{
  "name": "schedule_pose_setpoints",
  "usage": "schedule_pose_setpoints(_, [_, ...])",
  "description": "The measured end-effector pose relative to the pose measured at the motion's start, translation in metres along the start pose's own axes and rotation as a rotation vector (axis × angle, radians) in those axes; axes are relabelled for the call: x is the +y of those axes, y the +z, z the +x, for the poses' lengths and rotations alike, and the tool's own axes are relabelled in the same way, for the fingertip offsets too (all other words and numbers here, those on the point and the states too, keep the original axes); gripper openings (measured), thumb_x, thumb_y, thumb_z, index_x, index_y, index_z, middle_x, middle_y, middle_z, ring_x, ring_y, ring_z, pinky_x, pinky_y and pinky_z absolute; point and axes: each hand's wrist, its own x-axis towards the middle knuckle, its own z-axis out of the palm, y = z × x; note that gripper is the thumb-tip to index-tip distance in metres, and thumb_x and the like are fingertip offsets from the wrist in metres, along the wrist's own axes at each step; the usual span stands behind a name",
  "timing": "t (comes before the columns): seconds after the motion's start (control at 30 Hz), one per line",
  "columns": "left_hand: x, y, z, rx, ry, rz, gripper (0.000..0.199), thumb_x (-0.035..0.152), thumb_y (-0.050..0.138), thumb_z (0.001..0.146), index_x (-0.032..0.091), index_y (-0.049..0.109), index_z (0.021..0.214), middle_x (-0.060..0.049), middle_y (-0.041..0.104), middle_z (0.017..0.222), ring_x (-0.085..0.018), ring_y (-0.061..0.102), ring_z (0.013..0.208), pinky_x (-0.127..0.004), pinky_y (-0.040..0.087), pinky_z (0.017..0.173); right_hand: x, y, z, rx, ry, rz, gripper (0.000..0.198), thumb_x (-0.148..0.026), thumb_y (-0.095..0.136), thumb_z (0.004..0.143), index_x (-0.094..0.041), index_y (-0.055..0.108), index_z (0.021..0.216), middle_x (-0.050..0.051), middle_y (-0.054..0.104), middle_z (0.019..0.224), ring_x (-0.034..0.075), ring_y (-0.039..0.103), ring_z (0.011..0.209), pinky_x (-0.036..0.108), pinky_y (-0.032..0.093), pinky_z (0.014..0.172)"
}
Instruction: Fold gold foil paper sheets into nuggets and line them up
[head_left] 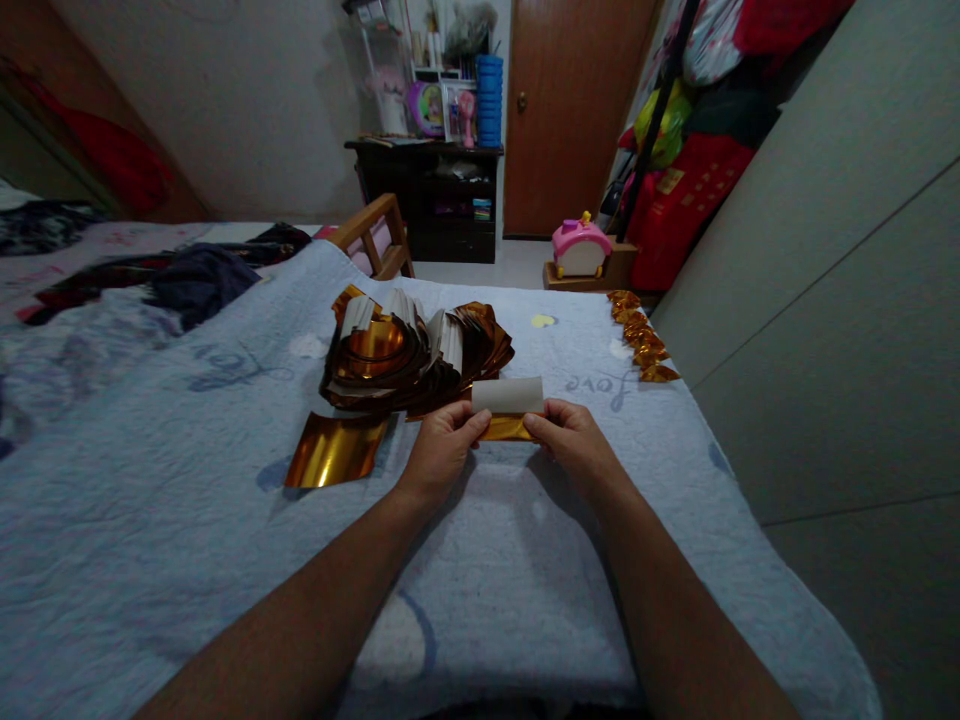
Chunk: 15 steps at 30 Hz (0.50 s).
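Between my two hands is a sheet of gold foil paper [508, 397], its near edge folded over to show gold while the white back faces up beyond it. My left hand [446, 445] pinches the sheet's left end, thumb on top. The right end is gripped the same way by my right hand [574, 440]. Just beyond lies a big loose pile of gold foil sheets [375, 345], bent and overlapping, some with white backs showing. One single gold sheet [337, 450] lies apart, left of my left hand.
A row of folded gold foil pieces [643, 340] lies along the right edge of the blue bedspread [247, 560]. Dark clothes [202, 280] are heaped at the left. Past the far edge stand a wooden chair [379, 240], a pink toy [581, 245] and a dark cabinet [427, 200].
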Motion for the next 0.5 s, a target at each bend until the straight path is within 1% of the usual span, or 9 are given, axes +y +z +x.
schedule_pose_setpoints(0.1, [-0.002, -0.001, 0.0, -0.014, 0.016, 0.036, 0.023, 0.039, 0.071, 0.078, 0.016, 0.073, 0.079, 0.0, 0.064, 0.07, -0.012, 0.053, 0.063, -0.023, 0.041, 0.061, 0.005, -0.001, 0.002, 0.021, -0.012, -0.094, 0.022, -0.038, 0.061, 0.077, -0.017, 0.066, 0.075, 0.003, 0.062, 0.071, 0.017, 0.054, 0.067, 0.028, 0.039, 0.061])
schedule_pose_setpoints(0.23, [-0.006, -0.002, 0.0, -0.033, 0.032, 0.111, 0.024, 0.039, 0.069, 0.079, 0.015, 0.072, 0.081, -0.003, 0.068, 0.077, -0.016, 0.06, 0.072, -0.025, 0.045, 0.067, 0.011, -0.003, 0.004, 0.057, -0.04, -0.316, 0.019, -0.032, 0.057, 0.08, -0.016, 0.067, 0.078, 0.004, 0.065, 0.073, 0.017, 0.056, 0.066, 0.028, 0.038, 0.06])
schedule_pose_setpoints(0.3, [-0.006, -0.003, 0.001, -0.034, 0.033, 0.162, 0.024, 0.038, 0.068, 0.079, 0.014, 0.072, 0.081, -0.003, 0.068, 0.076, -0.016, 0.06, 0.071, -0.025, 0.045, 0.065, 0.013, -0.003, 0.004, 0.081, -0.046, -0.4, 0.017, -0.029, 0.056, 0.082, -0.016, 0.066, 0.077, 0.004, 0.065, 0.072, 0.016, 0.056, 0.065, 0.027, 0.036, 0.06])
schedule_pose_setpoints(0.37, [-0.006, -0.003, 0.001, -0.024, 0.036, 0.213, 0.023, 0.037, 0.068, 0.078, 0.014, 0.071, 0.08, -0.002, 0.066, 0.073, -0.016, 0.058, 0.068, -0.024, 0.043, 0.062, 0.014, -0.003, 0.004, 0.095, -0.047, -0.438, 0.015, -0.026, 0.056, 0.083, -0.017, 0.065, 0.075, 0.004, 0.064, 0.07, 0.016, 0.056, 0.065, 0.027, 0.036, 0.06])
schedule_pose_setpoints(0.5, [-0.005, -0.002, 0.0, -0.013, 0.047, 0.353, 0.018, 0.033, 0.065, 0.079, 0.015, 0.068, 0.076, -0.002, 0.065, 0.07, -0.016, 0.057, 0.064, -0.025, 0.04, 0.059, 0.014, -0.002, 0.004, 0.097, -0.052, -0.54, 0.018, -0.022, 0.055, 0.083, -0.019, 0.061, 0.067, 0.003, 0.064, 0.067, 0.016, 0.054, 0.064, 0.028, 0.033, 0.06])
